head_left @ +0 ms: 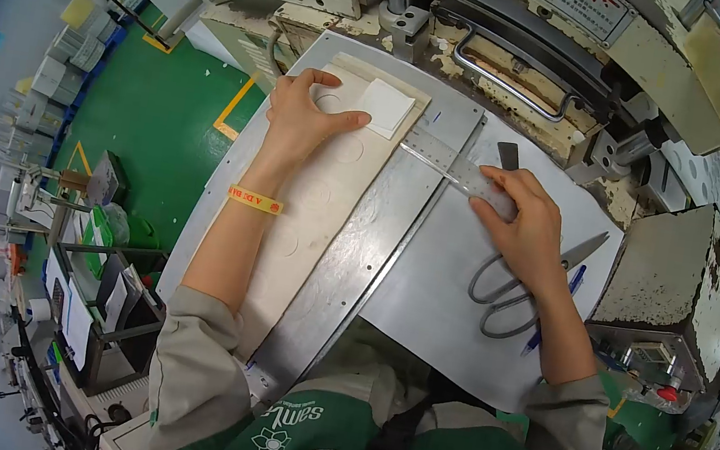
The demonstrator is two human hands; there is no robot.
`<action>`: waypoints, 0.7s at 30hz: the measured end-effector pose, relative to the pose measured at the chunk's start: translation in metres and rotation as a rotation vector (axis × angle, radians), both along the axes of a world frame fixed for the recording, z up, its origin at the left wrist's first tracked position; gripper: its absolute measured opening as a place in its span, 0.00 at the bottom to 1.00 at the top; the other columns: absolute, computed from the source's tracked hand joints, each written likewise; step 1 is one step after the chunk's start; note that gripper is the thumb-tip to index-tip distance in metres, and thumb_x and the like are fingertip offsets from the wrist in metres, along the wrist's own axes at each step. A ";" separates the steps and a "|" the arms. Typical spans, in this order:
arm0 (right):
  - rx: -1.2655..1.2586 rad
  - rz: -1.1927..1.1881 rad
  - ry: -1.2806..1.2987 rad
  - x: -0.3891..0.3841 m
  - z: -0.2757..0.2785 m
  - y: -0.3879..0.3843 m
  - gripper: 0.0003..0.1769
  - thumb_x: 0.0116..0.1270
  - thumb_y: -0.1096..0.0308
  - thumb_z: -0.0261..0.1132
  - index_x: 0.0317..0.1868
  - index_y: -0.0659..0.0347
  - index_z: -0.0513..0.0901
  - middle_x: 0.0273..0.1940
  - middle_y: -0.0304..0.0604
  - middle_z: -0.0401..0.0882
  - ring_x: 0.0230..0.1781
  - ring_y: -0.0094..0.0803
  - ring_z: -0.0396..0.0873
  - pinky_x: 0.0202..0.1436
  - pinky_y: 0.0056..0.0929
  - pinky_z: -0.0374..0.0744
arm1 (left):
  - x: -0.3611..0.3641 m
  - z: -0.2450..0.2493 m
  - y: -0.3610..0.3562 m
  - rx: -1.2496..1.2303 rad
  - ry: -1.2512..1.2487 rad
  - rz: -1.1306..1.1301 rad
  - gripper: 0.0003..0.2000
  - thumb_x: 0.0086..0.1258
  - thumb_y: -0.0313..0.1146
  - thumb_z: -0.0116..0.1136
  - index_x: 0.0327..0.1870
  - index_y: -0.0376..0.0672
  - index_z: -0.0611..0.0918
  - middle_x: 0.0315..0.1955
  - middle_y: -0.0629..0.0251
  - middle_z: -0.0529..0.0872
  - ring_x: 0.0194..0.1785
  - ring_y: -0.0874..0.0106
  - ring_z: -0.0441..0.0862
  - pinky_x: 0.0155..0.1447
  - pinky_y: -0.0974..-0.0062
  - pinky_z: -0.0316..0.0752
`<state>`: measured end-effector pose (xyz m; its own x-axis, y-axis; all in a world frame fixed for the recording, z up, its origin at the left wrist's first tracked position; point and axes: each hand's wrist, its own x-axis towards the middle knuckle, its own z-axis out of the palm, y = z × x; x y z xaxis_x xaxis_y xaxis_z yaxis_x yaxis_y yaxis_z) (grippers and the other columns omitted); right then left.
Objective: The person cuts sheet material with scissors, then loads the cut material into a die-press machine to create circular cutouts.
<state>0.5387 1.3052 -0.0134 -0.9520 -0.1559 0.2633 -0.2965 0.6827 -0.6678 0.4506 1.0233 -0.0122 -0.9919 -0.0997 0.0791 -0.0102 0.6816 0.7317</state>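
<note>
My left hand (302,114) rests on a long cream strip (316,209) marked with round outlines. Its thumb and forefinger are spread, the thumb tip beside a small white square piece (385,108) that lies on the strip. Between the thumb and fingers of my right hand (526,220) is a clear ruler (431,152), its far end reaching the strip's edge near the white square. Beneath the strip is a metal plate (383,228). Dark-handled scissors (499,292) lie under and beside my right wrist, with a blue pen (577,278) close by.
White paper (441,302) covers the right side of the work surface. A worn machine (515,62) with a metal handle (502,83) stands at the back. To the right is a chipped metal box (665,271) with a red button (666,393). A dark rack (119,310) stands lower left.
</note>
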 end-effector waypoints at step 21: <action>0.093 -0.036 -0.049 0.000 0.008 -0.004 0.18 0.54 0.66 0.70 0.46 0.58 0.82 0.37 0.41 0.79 0.39 0.37 0.81 0.40 0.32 0.77 | 0.012 -0.007 0.009 -0.269 0.167 -0.498 0.18 0.70 0.26 0.48 0.55 0.61 0.81 0.66 0.72 0.69 0.72 0.67 0.57 0.74 0.52 0.36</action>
<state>0.5388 1.3013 -0.0059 -0.9688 -0.1430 0.2024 -0.2393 0.7518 -0.6144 0.4624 1.0319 -0.0192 -0.8860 0.4201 0.1962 0.4592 0.7366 0.4965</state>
